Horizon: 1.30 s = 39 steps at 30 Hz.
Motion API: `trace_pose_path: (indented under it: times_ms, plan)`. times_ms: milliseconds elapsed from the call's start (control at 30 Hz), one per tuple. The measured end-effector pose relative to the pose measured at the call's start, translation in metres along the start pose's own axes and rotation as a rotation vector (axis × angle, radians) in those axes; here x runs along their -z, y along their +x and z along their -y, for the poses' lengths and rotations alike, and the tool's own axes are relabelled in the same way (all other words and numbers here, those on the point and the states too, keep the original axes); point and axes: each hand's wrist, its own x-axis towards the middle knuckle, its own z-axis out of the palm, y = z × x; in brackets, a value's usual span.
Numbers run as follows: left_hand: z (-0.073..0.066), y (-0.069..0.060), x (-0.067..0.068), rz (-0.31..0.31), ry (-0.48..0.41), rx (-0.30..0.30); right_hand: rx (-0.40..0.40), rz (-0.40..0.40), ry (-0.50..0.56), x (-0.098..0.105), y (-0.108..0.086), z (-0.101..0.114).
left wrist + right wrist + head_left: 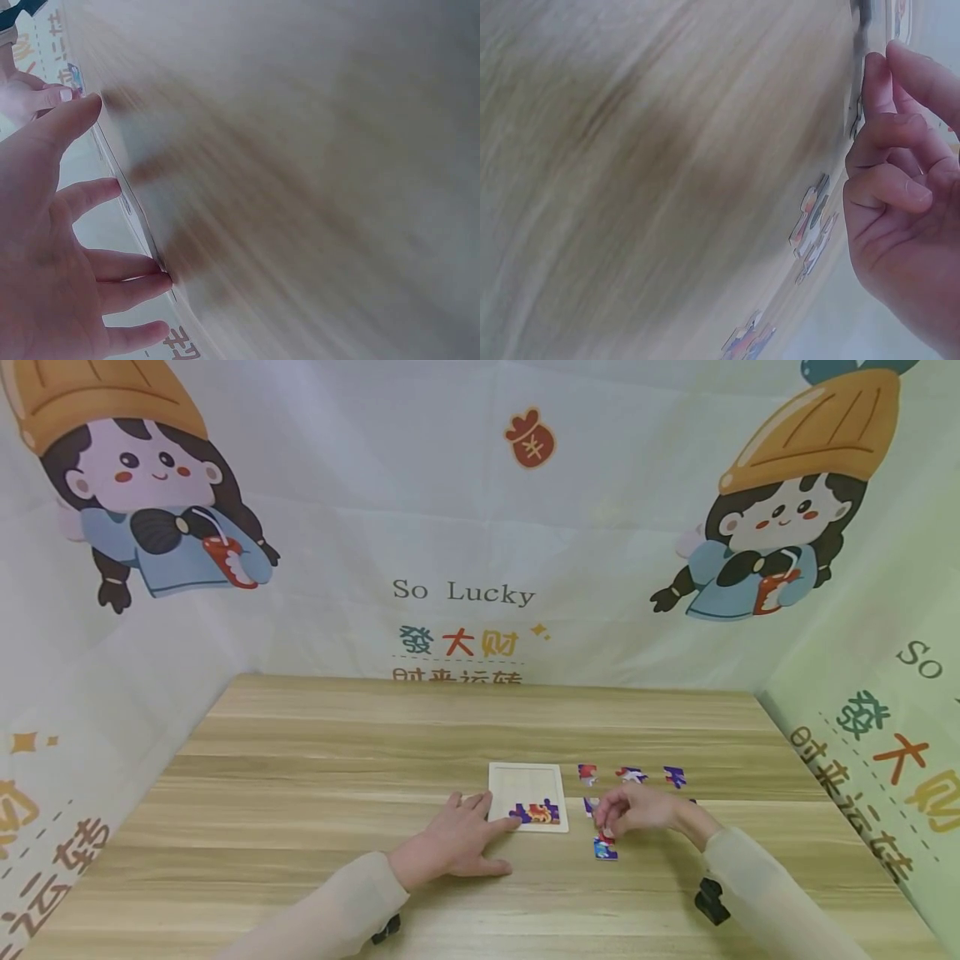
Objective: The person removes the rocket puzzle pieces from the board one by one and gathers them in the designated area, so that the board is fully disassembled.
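My left hand (456,839) lies with fingers spread at the left edge of a pale square puzzle tray (527,767); its index fingertip is by the joined puzzle pieces (538,812) along the tray's bottom. In the left wrist view the fingers (127,266) of this hand are straight. Right of the tray, my right hand (637,808) pinches a small reddish puzzle piece (606,837) between thumb and fingertips, mostly hidden by them. Just below lies a blue and purple puzzle piece (606,852). The right wrist view shows the remaining fingers (889,187) curled.
Loose puzzle pieces lie in a row behind the right hand: a red one (587,774), a mixed one (632,774) and a purple one (675,777). Another piece (590,807) is partly covered by the hand. The wooden table (337,735) meets printed cloth walls (330,568).
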Motion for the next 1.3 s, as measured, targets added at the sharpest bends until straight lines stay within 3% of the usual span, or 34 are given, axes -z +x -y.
trace_pose_path:
  times_ms: [300, 433, 700, 1000, 1300]
  plan:
    - [0.001, 0.0, 0.0, -0.006, 0.005, -0.005, 0.019, -0.086, -0.051, 0.0, 0.004, 0.001]
    - [0.001, 0.0, 0.0, -0.002, -0.001, -0.004, 0.069, -0.149, -0.111, -0.004, 0.013, 0.002]
    - [0.002, 0.0, 0.0, 0.005, -0.002, -0.006, 0.069, -0.224, -0.187, -0.016, 0.031, 0.009]
    - [0.001, 0.0, 0.0, 0.007, -0.005, -0.002, 0.059, -0.245, -0.214, -0.027, 0.048, 0.017]
    - [0.002, 0.002, -0.001, 0.021, -0.012, 0.001, 0.054, -0.296, -0.169, -0.039, 0.058, 0.023]
